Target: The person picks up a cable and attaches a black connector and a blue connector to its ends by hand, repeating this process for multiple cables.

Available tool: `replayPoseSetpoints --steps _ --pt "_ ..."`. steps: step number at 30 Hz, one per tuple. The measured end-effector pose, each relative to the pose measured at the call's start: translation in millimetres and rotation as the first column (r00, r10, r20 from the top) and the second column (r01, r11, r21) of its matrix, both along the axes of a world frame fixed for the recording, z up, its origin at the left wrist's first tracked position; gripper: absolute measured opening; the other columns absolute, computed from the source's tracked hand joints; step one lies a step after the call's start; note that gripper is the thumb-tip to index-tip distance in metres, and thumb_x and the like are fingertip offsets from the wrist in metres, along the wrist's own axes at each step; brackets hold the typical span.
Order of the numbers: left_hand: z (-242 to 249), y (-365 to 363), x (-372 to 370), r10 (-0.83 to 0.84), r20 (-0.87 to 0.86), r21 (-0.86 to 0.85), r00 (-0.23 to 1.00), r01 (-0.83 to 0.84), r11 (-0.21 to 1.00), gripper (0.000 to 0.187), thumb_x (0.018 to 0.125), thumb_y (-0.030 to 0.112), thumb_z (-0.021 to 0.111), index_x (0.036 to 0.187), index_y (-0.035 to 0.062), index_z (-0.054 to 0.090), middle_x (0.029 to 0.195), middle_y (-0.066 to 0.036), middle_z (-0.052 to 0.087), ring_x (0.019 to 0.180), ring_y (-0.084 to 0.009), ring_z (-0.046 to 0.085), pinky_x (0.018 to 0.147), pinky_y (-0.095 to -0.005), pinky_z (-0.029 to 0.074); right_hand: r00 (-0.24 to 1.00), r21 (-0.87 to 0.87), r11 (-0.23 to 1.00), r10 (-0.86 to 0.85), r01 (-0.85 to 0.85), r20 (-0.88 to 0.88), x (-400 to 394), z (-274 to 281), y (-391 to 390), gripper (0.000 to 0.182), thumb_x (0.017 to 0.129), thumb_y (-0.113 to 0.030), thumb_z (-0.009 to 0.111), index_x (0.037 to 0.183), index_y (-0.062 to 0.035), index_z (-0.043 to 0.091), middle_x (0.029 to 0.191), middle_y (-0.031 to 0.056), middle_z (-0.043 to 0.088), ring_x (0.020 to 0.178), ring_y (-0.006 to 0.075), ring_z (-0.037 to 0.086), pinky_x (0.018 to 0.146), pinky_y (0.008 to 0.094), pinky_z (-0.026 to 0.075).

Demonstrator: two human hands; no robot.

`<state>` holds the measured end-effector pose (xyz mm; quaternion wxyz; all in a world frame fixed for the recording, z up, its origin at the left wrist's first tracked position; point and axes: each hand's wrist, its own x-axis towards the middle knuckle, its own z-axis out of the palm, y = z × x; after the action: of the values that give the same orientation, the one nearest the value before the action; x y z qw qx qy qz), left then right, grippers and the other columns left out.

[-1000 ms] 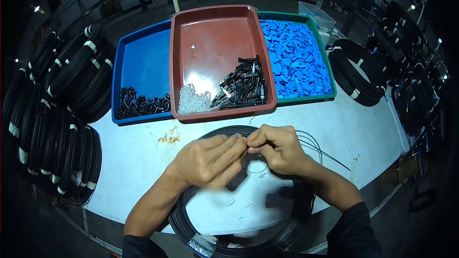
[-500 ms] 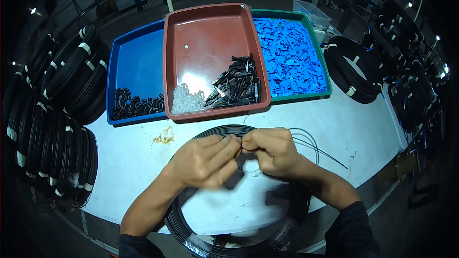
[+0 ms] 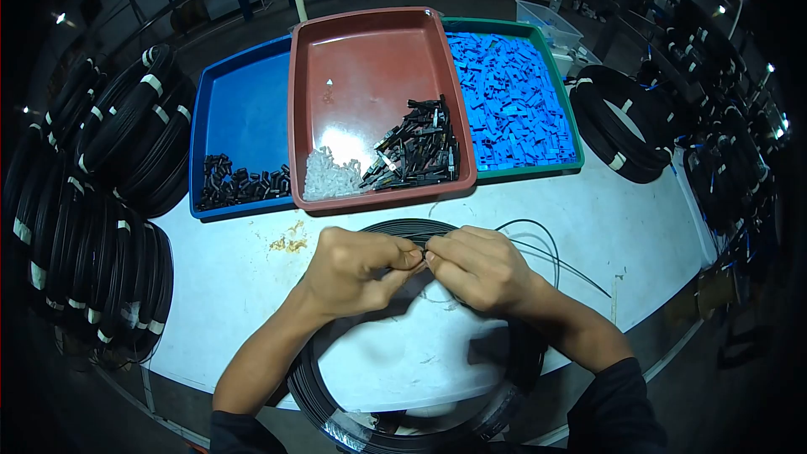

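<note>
My left hand and my right hand meet fingertip to fingertip above the far side of a coil of black cable. Both are closed in a pinch. A tiny dark piece shows between the fingertips; what my left fingers hold is too small and covered to name. From behind my right hand a thin loose length of black cable loops out, and the fingers there appear closed on it. Clear tape binds the coil at its near side.
Beyond the coil, a red tray holds clear and black small parts. It sits between a blue tray with black pieces and a green tray of blue clips. Cable coils are stacked at left; another coil lies at right.
My left hand has turned, its outer fingers now curled in rather than spread and blurred. My right hand's fingers have rolled over slightly. The fingertips remain together over the coil.
</note>
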<state>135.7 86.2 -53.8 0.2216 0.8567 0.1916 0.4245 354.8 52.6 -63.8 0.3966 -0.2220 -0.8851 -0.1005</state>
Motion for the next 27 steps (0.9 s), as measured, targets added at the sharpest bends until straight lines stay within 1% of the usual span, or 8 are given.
replayPoseSetpoints --steps 1,4,9,11,13,19,20,27 --pt "-1 2 -2 -0.002 -0.001 0.000 1.000 0.002 1.000 0.007 0.072 -0.002 0.080 0.073 -0.0012 0.073 0.084 -0.014 0.077 0.068 -0.0226 0.075 0.056 -0.0289 0.059 1.000 -0.049 0.999 -0.014 0.015 0.011 0 0 0 0.018 0.068 -0.004 0.068 0.083 -0.0004 0.058 0.094 0.0140 0.064 0.072 0.0244 0.064 0.062 0.0342 0.052" --pt "-4 10 -2 0.035 -0.159 0.696 0.987 0.087 0.713 0.014 0.063 0.005 0.076 0.068 -0.0030 0.066 0.096 -0.019 0.072 0.077 -0.0250 0.074 0.063 -0.0318 0.061 0.978 -0.367 0.929 -0.035 -0.043 -0.203 -5 -5 -3 0.018 0.070 0.012 0.060 0.085 0.0028 0.059 0.086 0.0173 0.066 0.073 0.0302 0.068 0.065 0.0370 0.055" --pt "2 6 -9 0.053 -0.195 0.752 0.979 0.115 0.649 0.013 0.064 0.006 0.077 0.070 -0.0001 0.067 0.092 -0.016 0.073 0.075 -0.0230 0.074 0.062 -0.0324 0.060 0.931 -0.594 0.786 -0.069 -0.170 -0.357 -7 -3 -1 0.019 0.075 0.018 0.056 0.089 0.0053 0.061 0.080 0.0172 0.067 0.074 0.0340 0.070 0.067 0.0389 0.057" --pt "1 3 -12 0.064 -0.244 0.273 0.968 0.005 0.962 0.011 0.070 0.007 0.081 0.073 0.0040 0.071 0.086 -0.009 0.075 0.071 -0.0200 0.074 0.063 -0.0302 0.060 0.948 -0.571 0.808 -0.055 -0.142 -0.314 -2 -7 2 0.017 0.077 0.016 0.059 0.089 0.0043 0.061 0.081 0.0167 0.067 0.073 0.0338 0.069 0.067 0.0395 0.056" --pt "-10 9 -17 0.072 -0.044 0.061 0.996 -0.069 0.996 0.019 0.077 0.007 0.085 0.095 0.0057 0.079 0.083 -0.010 0.078 0.066 -0.0200 0.075 0.061 -0.0296 0.059 0.962 -0.544 0.831 -0.045 -0.113 -0.268 -1 -6 4 0.015 0.080 0.014 0.062 0.090 0.0034 0.061 0.081 0.0161 0.066 0.073 0.0336 0.068 0.066 0.0402 0.055" --pt "-5 8 -13 0.120 0.017 -0.074 0.993 -0.118 0.990 0.059 0.076 0.006 0.086 0.132 0.0065 0.067 0.089 -0.012 0.079 0.080 -0.0199 0.079 0.067 -0.0271 0.062 0.962 -0.485 0.874 -0.125 -0.008 -0.241 -4 -3 3 0.015 0.084 0.003 0.071 0.096 0.0004 0.062 0.082 0.0144 0.066 0.072 0.0330 0.065 0.065 0.0410 0.052" --pt "-7 11 -14 0.089 -0.009 -0.017 0.996 -0.090 0.996 0.070 0.076 0.003 0.085 0.140 0.0042 0.058 0.106 -0.015 0.078 0.088 -0.0221 0.078 0.072 -0.0286 0.063 0.962 -0.486 0.874 -0.123 -0.010 -0.242 -3 -3 3 0.015 0.084 0.003 0.071 0.096 0.0004 0.062 0.082 0.0144 0.066 0.072 0.0330 0.065 0.065 0.0410 0.052" --pt "-9 13 -18 0.044 0.112 -0.297 0.993 -0.009 0.955 0.068 0.076 -0.002 0.084 0.137 -0.0036 0.054 0.122 -0.015 0.072 0.091 -0.0238 0.078 0.078 -0.0297 0.064 0.938 -0.438 0.899 -0.166 0.017 -0.305 -4 -4 3 0.014 0.081 0.004 0.075 0.090 -0.0002 0.065 0.080 0.0119 0.065 0.068 0.0278 0.065 0.061 0.0378 0.052"
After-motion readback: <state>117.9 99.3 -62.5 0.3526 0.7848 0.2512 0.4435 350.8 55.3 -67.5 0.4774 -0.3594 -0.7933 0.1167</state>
